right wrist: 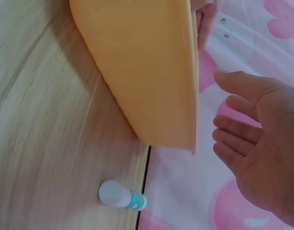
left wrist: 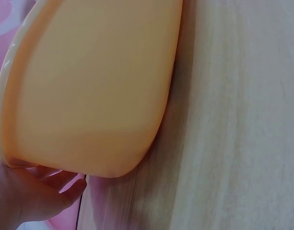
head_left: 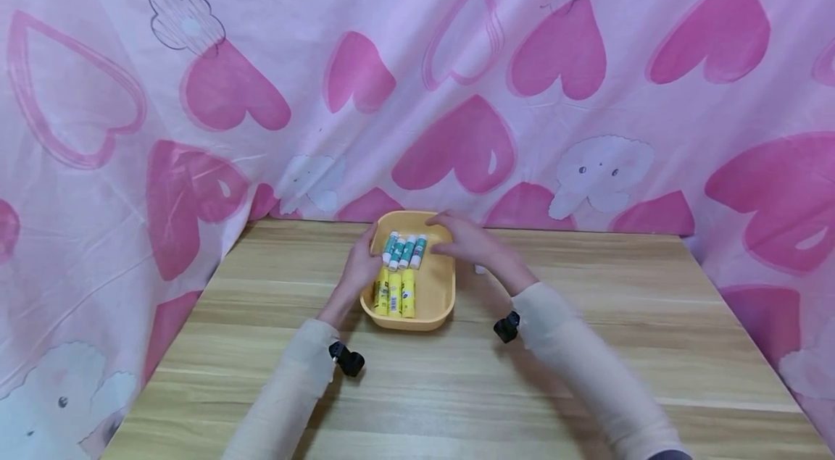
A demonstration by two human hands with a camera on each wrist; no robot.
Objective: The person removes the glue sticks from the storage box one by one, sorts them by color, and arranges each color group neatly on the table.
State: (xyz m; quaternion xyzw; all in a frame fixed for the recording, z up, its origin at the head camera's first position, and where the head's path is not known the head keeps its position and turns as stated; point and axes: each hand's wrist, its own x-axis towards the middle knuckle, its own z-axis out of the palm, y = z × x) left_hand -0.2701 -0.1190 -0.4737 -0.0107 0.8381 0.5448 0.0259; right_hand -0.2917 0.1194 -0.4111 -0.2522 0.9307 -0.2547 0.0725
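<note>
An orange-yellow plastic tray lies on the table, seen from outside in both wrist views. Inside, a row of several white-and-teal glue sticks lies at the far left, with three yellow glue sticks closer to me. My left hand grips the tray's left wall, the thumb over the rim and the fingers outside. Above the tray's far right side hovers my right hand, fingers apart and holding nothing. Another white-and-teal glue stick is on the table right of the tray, mostly hidden by my right arm in the head view.
The wood-grain table extends to both sides and toward me. A pink heart-patterned cloth hangs behind its back edge and along the sides. Each wrist wears a small black camera.
</note>
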